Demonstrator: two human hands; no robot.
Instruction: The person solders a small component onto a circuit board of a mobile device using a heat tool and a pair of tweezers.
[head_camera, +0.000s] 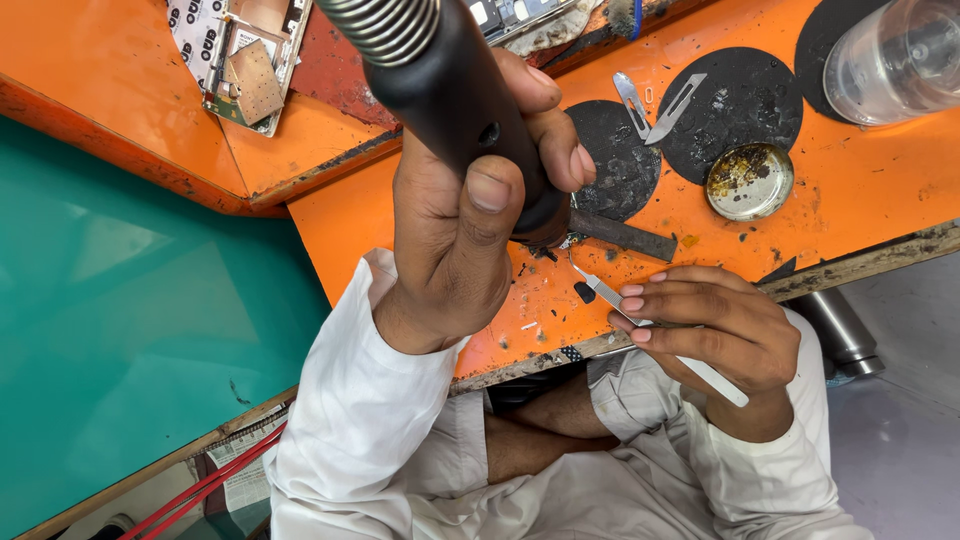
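Orange bench (860, 190) bears black mats (740, 95) and a round tin (749, 181). My left hand (460, 240) is fisted around the black heat-tool handle (455, 90), nozzle down at the bench. My right hand (715, 325) pinches a scalpel (640, 318), blade tip near the nozzle.

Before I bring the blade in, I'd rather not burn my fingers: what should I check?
1. Left hand grip on the black hot-air handle: ok, fingers wrapped right round.
2. Right hand grip on the scalpel: ok, pinched, tip pointing toward the nozzle end.
3. Nozzle over the work: cannot tell, the left hand hides it.
4. Right fingers apart from the nozzle end: ok.
5. Open round tin clear of both hands: ok.
6. Heat on: cannot tell.
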